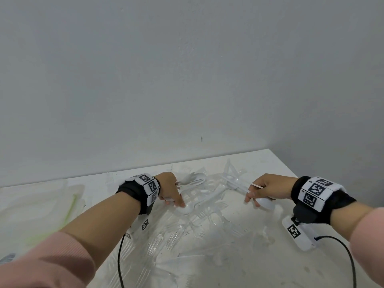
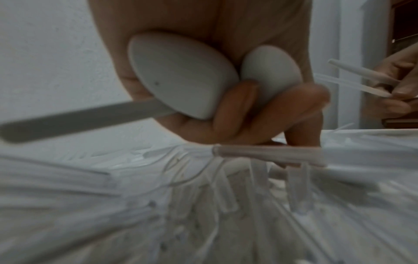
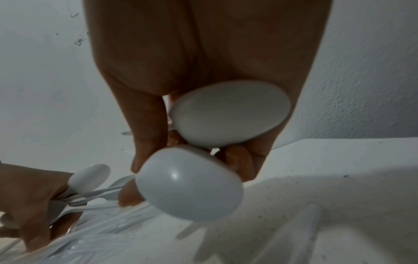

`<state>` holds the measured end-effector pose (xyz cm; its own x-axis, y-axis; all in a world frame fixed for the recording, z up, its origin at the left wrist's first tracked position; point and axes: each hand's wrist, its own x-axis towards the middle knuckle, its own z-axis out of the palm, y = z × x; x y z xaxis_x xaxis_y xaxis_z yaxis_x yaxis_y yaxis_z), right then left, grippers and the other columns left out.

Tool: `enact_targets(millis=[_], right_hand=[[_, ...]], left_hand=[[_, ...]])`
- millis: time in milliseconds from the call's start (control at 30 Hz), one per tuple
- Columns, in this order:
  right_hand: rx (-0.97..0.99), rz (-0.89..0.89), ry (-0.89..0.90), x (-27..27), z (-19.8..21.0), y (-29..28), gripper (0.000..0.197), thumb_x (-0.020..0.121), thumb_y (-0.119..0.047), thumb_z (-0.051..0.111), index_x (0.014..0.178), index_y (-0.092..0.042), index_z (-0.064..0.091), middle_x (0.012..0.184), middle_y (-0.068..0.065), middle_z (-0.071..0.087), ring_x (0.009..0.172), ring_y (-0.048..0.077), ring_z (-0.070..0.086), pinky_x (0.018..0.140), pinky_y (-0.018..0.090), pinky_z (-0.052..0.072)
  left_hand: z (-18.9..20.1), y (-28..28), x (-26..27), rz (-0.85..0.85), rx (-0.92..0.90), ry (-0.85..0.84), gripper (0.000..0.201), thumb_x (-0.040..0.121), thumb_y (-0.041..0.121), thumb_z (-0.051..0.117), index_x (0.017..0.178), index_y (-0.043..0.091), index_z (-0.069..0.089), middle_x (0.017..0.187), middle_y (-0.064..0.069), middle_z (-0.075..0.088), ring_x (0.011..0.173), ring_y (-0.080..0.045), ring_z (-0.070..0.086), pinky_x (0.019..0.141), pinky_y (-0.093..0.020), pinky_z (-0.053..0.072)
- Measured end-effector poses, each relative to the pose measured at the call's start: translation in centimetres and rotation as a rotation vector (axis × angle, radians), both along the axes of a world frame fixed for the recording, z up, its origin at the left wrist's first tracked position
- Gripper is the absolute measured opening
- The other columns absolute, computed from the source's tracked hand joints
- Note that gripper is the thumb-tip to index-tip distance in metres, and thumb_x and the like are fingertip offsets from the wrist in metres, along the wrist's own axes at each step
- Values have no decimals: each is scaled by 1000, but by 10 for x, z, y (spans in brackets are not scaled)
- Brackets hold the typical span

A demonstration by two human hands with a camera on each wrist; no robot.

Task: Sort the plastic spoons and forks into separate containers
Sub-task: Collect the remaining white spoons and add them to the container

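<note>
The left hand (image 1: 169, 189) is low over the pile (image 1: 199, 215) of clear and white cutlery spread on the table (image 1: 270, 163); its fingers are curled round white spoons (image 2: 181, 78) — two bowls lie against the palm in the left wrist view, one handle sticking out sideways; a fingertip (image 1: 180, 203) reaches down to another white spoon (image 1: 187, 209) lying on the pile, though I cannot tell if it is pinched or only touched.

The right hand (image 1: 268, 189) hangs just above the table to the right of the pile, apart from the left; its fingers are closed on white spoons too (image 3: 230, 114) — two bowls show under the palm in the right wrist view, and thin handles (image 1: 257, 186) poke out past the knuckles toward the left.

The pile itself is a tangle; fork tines (image 1: 204, 214) show among clear handles, all of it on the tabletop between and in front of the two hands; much of it is too blurred to sort spoon from fork.

At the far left lies a pale container (image 1: 41, 204) with a greenish edge; both wrists wear black bands (image 1: 315, 194) with square markers, and dark cables (image 1: 119, 258) trail back from them.
</note>
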<state>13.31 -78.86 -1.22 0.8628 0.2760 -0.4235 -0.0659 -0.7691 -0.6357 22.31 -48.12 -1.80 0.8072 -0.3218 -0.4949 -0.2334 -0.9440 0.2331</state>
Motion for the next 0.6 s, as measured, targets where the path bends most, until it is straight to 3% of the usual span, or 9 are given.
enact_targets(millis=[133, 233, 333, 467, 600], right_hand=[[19, -34, -18, 4, -1, -2, 20, 98, -22, 53, 104, -21, 72, 71, -9, 68, 55, -3, 50, 54, 14, 34], [38, -49, -24, 5, 0, -2, 20, 99, -20, 52, 102, -20, 72, 73, -6, 67, 53, -4, 50, 53, 14, 33], [36, -36, -12, 6, -1, -1, 20, 99, -20, 52, 102, -19, 72, 74, -4, 67, 52, -4, 51, 53, 13, 34], [44, -41, -8, 5, -2, 1, 21, 99, -21, 52, 104, -16, 72, 74, -2, 67, 52, -4, 50, 52, 12, 34], [37, -38, -4, 5, -2, 0, 20, 98, -20, 53, 105, -15, 71, 72, -3, 65, 52, -4, 51, 53, 11, 35]], left_hand=[[1, -2, -2, -12, 35, -7, 39, 63, 50, 84, 66, 16, 65, 49, 7, 61, 45, -9, 50, 56, -19, 45], [3, -7, -8, -22, 109, -6, 49, 61, 56, 84, 55, 17, 56, 51, 6, 61, 44, -8, 49, 60, -20, 46], [4, -9, -11, -25, 140, 9, 42, 65, 51, 84, 60, 16, 60, 53, 6, 60, 46, -8, 50, 60, -20, 44], [5, -3, -10, -4, 74, 54, 39, 68, 44, 84, 85, 11, 74, 51, 7, 60, 45, -9, 49, 56, -18, 43], [11, 8, -11, 41, -122, 107, 21, 75, 24, 82, 68, 19, 63, 42, 11, 56, 36, -3, 49, 48, -17, 39]])
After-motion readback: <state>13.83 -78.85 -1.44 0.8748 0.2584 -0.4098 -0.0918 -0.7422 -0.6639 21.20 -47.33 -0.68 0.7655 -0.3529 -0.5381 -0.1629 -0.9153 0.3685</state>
